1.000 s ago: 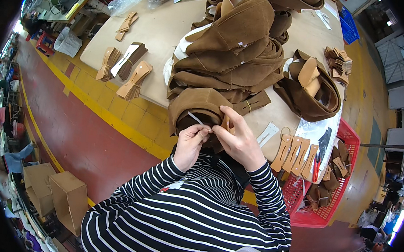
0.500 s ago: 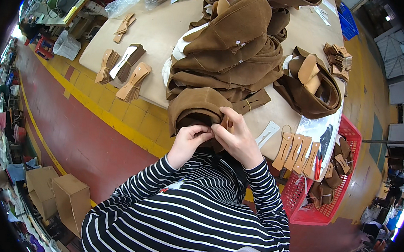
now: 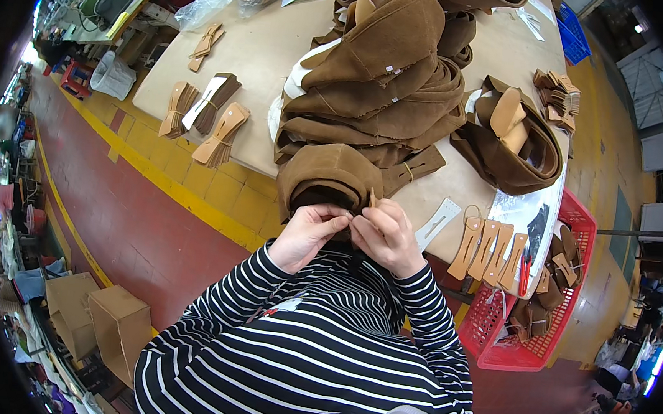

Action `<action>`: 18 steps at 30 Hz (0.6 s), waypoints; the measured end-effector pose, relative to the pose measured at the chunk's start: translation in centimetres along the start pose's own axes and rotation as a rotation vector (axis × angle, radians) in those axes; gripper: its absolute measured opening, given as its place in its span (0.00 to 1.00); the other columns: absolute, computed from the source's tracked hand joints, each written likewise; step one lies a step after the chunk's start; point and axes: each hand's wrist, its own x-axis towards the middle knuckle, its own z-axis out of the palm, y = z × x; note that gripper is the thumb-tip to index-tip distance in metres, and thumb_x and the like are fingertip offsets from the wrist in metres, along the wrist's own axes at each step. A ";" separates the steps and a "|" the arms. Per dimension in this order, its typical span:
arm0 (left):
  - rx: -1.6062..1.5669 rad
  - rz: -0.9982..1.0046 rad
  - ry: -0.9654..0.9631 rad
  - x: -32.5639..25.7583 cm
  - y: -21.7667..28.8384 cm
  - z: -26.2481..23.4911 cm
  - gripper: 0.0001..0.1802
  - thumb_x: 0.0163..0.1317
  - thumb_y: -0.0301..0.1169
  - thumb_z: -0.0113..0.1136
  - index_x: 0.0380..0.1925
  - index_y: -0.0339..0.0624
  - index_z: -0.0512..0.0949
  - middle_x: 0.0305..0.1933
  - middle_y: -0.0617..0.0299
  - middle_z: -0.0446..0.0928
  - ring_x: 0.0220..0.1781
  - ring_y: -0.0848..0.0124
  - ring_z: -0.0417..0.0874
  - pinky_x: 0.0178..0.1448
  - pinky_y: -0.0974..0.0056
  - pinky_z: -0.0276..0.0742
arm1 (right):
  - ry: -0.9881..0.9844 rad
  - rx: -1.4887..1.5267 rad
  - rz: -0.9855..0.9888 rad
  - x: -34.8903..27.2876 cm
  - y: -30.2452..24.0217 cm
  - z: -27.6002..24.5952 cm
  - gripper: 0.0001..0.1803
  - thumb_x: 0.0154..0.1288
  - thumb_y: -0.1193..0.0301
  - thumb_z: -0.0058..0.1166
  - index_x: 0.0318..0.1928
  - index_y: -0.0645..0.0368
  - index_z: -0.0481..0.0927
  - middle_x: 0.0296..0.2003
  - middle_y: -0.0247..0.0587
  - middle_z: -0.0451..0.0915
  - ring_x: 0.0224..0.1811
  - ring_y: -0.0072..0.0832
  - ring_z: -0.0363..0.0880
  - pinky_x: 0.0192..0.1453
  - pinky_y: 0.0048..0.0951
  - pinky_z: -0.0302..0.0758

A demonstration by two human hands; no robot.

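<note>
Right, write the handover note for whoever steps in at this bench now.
Left hand and right hand meet at the table's near edge, fingertips pinching the lower edge of a folded brown suede piece. Behind it: a tall stack of brown suede pieces. Right: tan cut strips in a row, red basket of cut parts. Left: tan bundles. How far this piece is done cannot be seen; the stack looks untouched.

I see my left hand (image 3: 308, 234) and right hand (image 3: 386, 234) meeting fingertip to fingertip at the near edge of the table (image 3: 266, 48), against a folded piece (image 3: 326, 177). Behind it rises a stacked pile (image 3: 379, 79). Left of that lie cut-piece bundles (image 3: 203, 113); to the right, a row of flat pieces (image 3: 490, 249), with a basket (image 3: 530, 329) beside the table.
</note>
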 end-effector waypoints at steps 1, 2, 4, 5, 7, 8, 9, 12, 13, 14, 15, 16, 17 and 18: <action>0.303 0.151 0.029 0.1 0.2 -0.1 0.07 0.65 0.26 0.60 0.40 0.36 0.82 0.40 0.60 0.83 0.41 0.74 0.82 0.48 0.69 0.77 | 0.020 -0.064 -0.062 -0.3 0.1 0.0 0.13 0.51 0.73 0.66 0.38 0.61 0.82 0.48 0.33 0.72 0.47 0.30 0.72 0.45 0.33 0.76; 0.596 0.284 0.038 0.2 0.6 -0.3 0.06 0.63 0.24 0.61 0.37 0.36 0.83 0.37 0.59 0.84 0.38 0.73 0.84 0.45 0.68 0.79 | 0.019 -0.134 -0.122 -0.6 0.1 0.0 0.12 0.52 0.71 0.65 0.38 0.59 0.82 0.48 0.31 0.72 0.49 0.29 0.70 0.47 0.32 0.74; 1.208 0.694 0.170 0.9 1.5 -1.0 0.07 0.53 0.18 0.61 0.31 0.36 0.86 0.31 0.53 0.85 0.31 0.67 0.86 0.39 0.66 0.81 | 0.015 -0.274 -0.161 -1.2 0.2 -0.6 0.12 0.48 0.71 0.64 0.37 0.53 0.82 0.46 0.26 0.70 0.48 0.26 0.68 0.46 0.30 0.70; 1.251 0.756 0.226 1.1 1.9 -1.3 0.11 0.49 0.16 0.60 0.32 0.37 0.86 0.32 0.52 0.85 0.32 0.65 0.86 0.40 0.67 0.81 | 0.021 -0.348 -0.185 -1.4 0.2 -0.9 0.13 0.47 0.71 0.64 0.37 0.49 0.82 0.46 0.24 0.69 0.47 0.24 0.67 0.46 0.29 0.69; 1.213 0.808 0.234 1.8 2.1 -1.5 0.11 0.49 0.16 0.60 0.32 0.37 0.86 0.32 0.52 0.84 0.32 0.63 0.86 0.40 0.66 0.80 | -0.051 -0.366 -0.156 -1.7 0.4 -1.2 0.13 0.47 0.70 0.63 0.37 0.46 0.81 0.45 0.20 0.69 0.48 0.22 0.66 0.47 0.30 0.64; 1.225 0.819 0.264 2.0 1.9 -1.3 0.10 0.49 0.17 0.60 0.32 0.37 0.86 0.32 0.51 0.84 0.33 0.61 0.86 0.40 0.64 0.80 | -0.060 -0.362 -0.148 -1.8 0.4 -1.2 0.13 0.46 0.71 0.63 0.37 0.46 0.81 0.45 0.20 0.70 0.48 0.23 0.66 0.47 0.30 0.64; 1.229 0.830 0.308 2.3 1.7 -1.1 0.10 0.50 0.18 0.60 0.32 0.37 0.85 0.32 0.51 0.84 0.34 0.59 0.86 0.41 0.63 0.80 | -0.057 -0.361 -0.146 -1.9 0.4 -1.2 0.14 0.45 0.71 0.63 0.36 0.46 0.81 0.45 0.20 0.70 0.48 0.23 0.66 0.47 0.31 0.65; 1.240 0.851 0.355 2.4 1.8 -0.6 0.07 0.52 0.20 0.60 0.31 0.36 0.85 0.33 0.49 0.83 0.36 0.56 0.85 0.42 0.60 0.80 | -0.067 -0.360 -0.096 -2.3 0.2 -0.9 0.14 0.43 0.71 0.64 0.35 0.44 0.81 0.44 0.21 0.70 0.50 0.25 0.66 0.49 0.33 0.66; 1.256 0.850 0.324 2.5 2.0 -0.3 0.07 0.53 0.21 0.60 0.31 0.35 0.84 0.34 0.48 0.83 0.36 0.55 0.85 0.42 0.59 0.79 | -0.092 -0.372 -0.067 -2.5 0.1 -0.9 0.14 0.43 0.71 0.64 0.34 0.44 0.81 0.43 0.22 0.70 0.51 0.25 0.66 0.49 0.34 0.66; 1.246 0.730 0.184 2.1 2.8 -0.8 0.06 0.56 0.23 0.61 0.33 0.34 0.84 0.35 0.47 0.83 0.37 0.54 0.85 0.42 0.59 0.79 | -0.055 -0.232 0.035 -2.6 0.0 -1.1 0.14 0.43 0.71 0.66 0.33 0.43 0.80 0.44 0.26 0.68 0.51 0.29 0.66 0.50 0.36 0.67; 1.265 0.703 0.083 1.9 3.6 -1.1 0.08 0.57 0.25 0.63 0.36 0.34 0.83 0.35 0.47 0.83 0.37 0.54 0.85 0.43 0.60 0.79 | -0.002 -0.110 0.138 -2.8 -0.1 -1.5 0.16 0.44 0.71 0.68 0.36 0.48 0.78 0.50 0.33 0.68 0.55 0.33 0.66 0.53 0.40 0.69; 1.250 0.599 -0.019 1.4 4.1 -1.5 0.12 0.56 0.29 0.66 0.38 0.34 0.82 0.35 0.48 0.83 0.38 0.54 0.85 0.43 0.60 0.79 | 0.110 -0.004 0.283 -2.8 -0.1 -1.5 0.18 0.47 0.71 0.68 0.41 0.51 0.78 0.53 0.36 0.67 0.57 0.36 0.66 0.55 0.41 0.70; 1.274 0.616 -0.052 1.2 4.2 -1.7 0.17 0.53 0.34 0.70 0.38 0.32 0.81 0.35 0.47 0.83 0.38 0.53 0.85 0.43 0.60 0.79 | 0.267 0.114 0.427 -2.7 -0.2 -1.5 0.21 0.50 0.70 0.67 0.46 0.54 0.77 0.57 0.39 0.67 0.59 0.38 0.65 0.58 0.41 0.70; 1.312 0.585 -0.079 1.2 4.2 -1.9 0.22 0.50 0.36 0.73 0.39 0.31 0.79 0.34 0.45 0.82 0.38 0.51 0.85 0.43 0.59 0.79 | 0.224 0.130 0.608 -2.4 -0.2 -1.5 0.24 0.54 0.70 0.65 0.52 0.56 0.74 0.59 0.43 0.66 0.60 0.41 0.66 0.60 0.41 0.69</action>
